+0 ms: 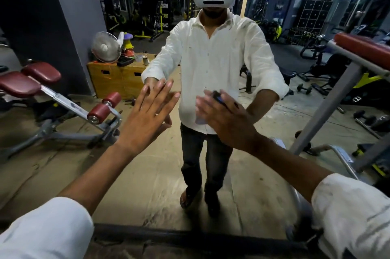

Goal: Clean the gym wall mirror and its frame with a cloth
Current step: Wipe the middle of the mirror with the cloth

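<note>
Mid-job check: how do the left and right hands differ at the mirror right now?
Left hand is flat, fingers straight, holding nothing; right hand curls round a blurred pale object with a dark blue top. Left hand shows sharp; right hand is blurred. Both are raised to the mirror.

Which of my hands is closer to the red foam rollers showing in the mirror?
Left. The left hand is held flat just right of the red foam rollers; the right hand is farther right, gripping a blurred dark object.

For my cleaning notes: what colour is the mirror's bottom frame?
Black; the bottom frame shows best low in the head view.
</note>
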